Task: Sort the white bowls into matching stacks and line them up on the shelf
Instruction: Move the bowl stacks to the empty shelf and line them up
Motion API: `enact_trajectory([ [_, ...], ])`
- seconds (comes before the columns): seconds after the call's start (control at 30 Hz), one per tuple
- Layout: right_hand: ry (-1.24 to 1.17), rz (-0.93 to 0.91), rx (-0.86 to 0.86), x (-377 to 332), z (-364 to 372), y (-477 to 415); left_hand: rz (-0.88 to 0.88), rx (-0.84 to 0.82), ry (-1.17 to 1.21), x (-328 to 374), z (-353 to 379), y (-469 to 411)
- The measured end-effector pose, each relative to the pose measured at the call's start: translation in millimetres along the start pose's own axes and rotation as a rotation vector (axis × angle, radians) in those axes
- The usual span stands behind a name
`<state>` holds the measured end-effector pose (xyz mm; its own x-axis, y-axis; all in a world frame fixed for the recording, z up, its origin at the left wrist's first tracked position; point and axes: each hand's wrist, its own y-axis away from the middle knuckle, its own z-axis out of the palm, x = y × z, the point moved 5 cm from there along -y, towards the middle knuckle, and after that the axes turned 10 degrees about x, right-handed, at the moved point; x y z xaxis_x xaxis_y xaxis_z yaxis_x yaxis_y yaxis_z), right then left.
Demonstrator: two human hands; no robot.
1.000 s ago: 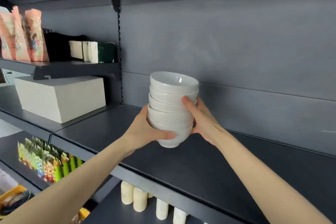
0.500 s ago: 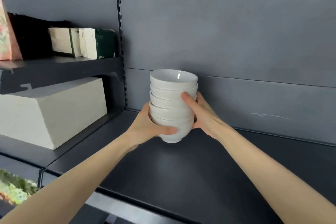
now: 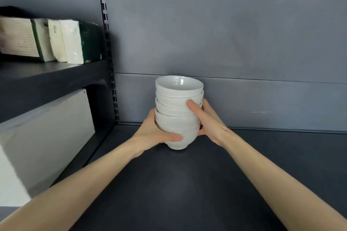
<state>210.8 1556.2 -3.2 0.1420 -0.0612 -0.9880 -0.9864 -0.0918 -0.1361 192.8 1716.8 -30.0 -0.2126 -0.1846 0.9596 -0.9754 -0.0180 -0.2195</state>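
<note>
A stack of several nested white bowls stands upright near the back of the dark shelf, its foot at or just above the shelf surface. My left hand grips the lower bowls from the left, thumb across the front. My right hand holds the stack from the right, thumb lying over the middle bowls. The fingers behind the stack are hidden.
A slotted upright post divides the shelving. Left of it a large white box sits at the same level, and green-and-white packets stand on the shelf above. The grey back wall is close behind the bowls.
Both hands have carried the stack forward and down towards the back of the shelf. The view has closed in, and the lower shelves have dropped out of sight.
</note>
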Motion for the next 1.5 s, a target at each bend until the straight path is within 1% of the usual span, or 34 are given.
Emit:
enact_trajectory([
  [0.17, -0.001, 0.003, 0.033, 4.9, -7.2, -11.3, -0.013, -0.001, 0.013, -3.9, 6.2, -12.1],
  [0.73, -0.045, -0.023, -0.011, 19.4, -34.0, -37.0, 0.091, -0.051, 0.04, -6.4, 34.3, -34.7],
  [0.97, 0.02, -0.057, -0.014, 7.5, -40.0, -34.0, 0.163, 0.028, 0.06, -7.5, 37.9, -32.8],
  [1.07, 0.027, -0.11, 0.023, -1.9, -45.7, -32.3, 0.151, 0.038, 0.071, -12.1, 37.2, -32.7],
  [1.17, 0.022, -0.222, 0.109, -22.6, -57.6, -32.0, 0.12, 0.043, 0.078, -12.8, 37.9, -30.9],
  [1.2, 0.041, -0.26, 0.122, -31.8, -60.3, -31.7, 0.116, 0.049, 0.077, -12.2, 37.6, -31.3],
  [1.27, 0.137, -0.311, 0.093, -48.2, -61.3, -32.4, 0.127, 0.078, 0.09, -6.5, 36.4, -32.8],
  [1.4, 0.317, -0.293, 0.004, -61.6, -58.4, -36.2, 0.174, 0.164, 0.118, 10.7, 32.9, -35.3],
  [1.5, 0.408, -0.293, 0.015, -62.8, -57.9, -38.2, 0.223, 0.175, 0.138, 22.0, 33.4, -36.2],
])
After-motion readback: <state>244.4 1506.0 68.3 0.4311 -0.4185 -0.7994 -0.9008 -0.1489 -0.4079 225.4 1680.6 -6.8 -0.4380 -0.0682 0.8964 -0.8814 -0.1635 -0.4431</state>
